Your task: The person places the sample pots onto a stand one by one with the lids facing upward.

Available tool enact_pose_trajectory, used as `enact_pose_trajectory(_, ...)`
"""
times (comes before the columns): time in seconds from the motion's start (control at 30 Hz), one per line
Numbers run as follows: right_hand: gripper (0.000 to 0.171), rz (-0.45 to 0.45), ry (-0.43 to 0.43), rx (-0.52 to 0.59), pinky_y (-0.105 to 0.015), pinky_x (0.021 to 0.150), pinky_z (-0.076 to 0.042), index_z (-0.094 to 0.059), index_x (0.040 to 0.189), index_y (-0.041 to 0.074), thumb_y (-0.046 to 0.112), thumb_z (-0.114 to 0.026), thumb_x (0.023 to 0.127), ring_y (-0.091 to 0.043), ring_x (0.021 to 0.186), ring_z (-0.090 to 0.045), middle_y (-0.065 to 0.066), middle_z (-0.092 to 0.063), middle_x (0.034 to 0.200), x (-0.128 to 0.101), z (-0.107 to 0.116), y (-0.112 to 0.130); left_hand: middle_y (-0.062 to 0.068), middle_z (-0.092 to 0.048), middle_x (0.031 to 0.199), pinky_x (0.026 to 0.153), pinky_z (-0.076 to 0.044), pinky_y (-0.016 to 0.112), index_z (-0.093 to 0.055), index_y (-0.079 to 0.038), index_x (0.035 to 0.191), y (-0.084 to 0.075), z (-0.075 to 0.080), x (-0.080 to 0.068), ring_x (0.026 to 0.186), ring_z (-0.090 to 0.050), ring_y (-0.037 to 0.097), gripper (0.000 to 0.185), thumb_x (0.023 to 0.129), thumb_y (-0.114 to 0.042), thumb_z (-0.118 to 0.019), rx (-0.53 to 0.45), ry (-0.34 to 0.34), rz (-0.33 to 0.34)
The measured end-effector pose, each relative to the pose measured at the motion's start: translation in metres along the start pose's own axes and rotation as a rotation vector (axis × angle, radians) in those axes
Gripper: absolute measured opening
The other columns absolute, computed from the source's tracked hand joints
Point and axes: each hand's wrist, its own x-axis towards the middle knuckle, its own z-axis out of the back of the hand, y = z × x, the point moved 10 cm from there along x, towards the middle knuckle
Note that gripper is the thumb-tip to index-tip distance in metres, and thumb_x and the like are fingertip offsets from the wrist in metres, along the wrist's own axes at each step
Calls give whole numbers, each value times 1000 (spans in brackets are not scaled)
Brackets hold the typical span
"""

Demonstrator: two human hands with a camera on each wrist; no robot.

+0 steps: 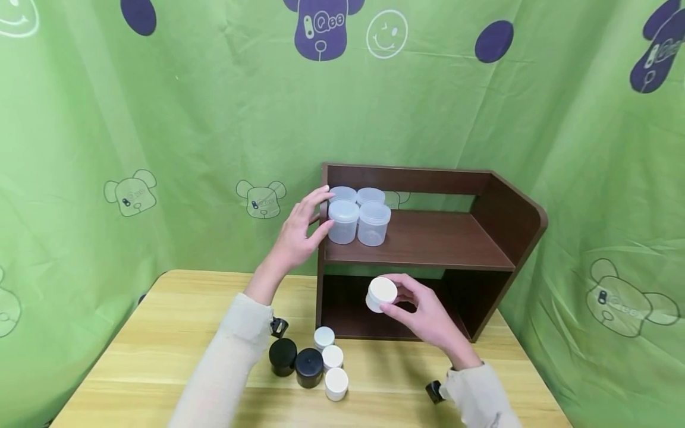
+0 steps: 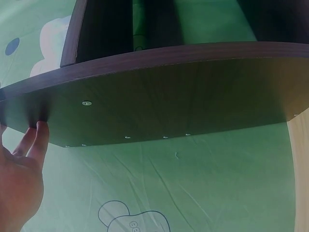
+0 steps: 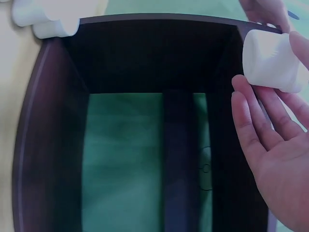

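My right hand (image 1: 423, 309) pinches a small white jar (image 1: 382, 293) by its side, in front of the shelf's lower compartment. In the right wrist view, the thumb and fingers hold the same white jar (image 3: 270, 59). My left hand (image 1: 299, 232) is at the left end of the brown shelf (image 1: 428, 238), thumb and index finger beside the clear plastic jars (image 1: 342, 224). Whether they touch a jar I cannot tell. The left wrist view shows fingers (image 2: 41, 137) against the outer side panel (image 2: 159, 101). Several clear jars stand grouped at the left of the upper shelf.
On the wooden table (image 1: 176, 339), left of the shelf's front, stand two black jars (image 1: 309, 365) and three white jars (image 1: 336, 381). A green curtain (image 1: 214, 119) hangs behind and at both sides. The shelf's right side panel (image 1: 511, 220) rises above the upper board.
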Motion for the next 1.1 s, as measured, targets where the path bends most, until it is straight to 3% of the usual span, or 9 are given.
enact_pose_trajectory(0.27,44,-1,-45,-25,-22,87,-61,-64,132,19,18,-80,92,-12,99,-68,1,-71,117,13,23,16,2,-31,169,115,-50,42,-42,-19,155,0,1,0,147,-38,26,53,105,-27,-59,4,-2,7)
enact_pose_trajectory(0.67,42,44,-135,-53,-14,89,-57,-65,133,12,13,-78,93,-6,97,-65,-7,-72,116,42,57,32,-3,-30,170,115,-51,46,-41,-21,156,0,0,1,149,-37,27,54,105,-27,-59,2,3,0)
enact_pose_trajectory(1.1,43,-10,-213,-95,-7,85,-54,-63,135,7,20,-76,96,-3,98,-65,-11,-68,119,78,92,28,3,-31,169,115,-51,47,-41,-17,155,-1,0,1,149,-37,28,54,105,-26,-59,5,-1,-6)
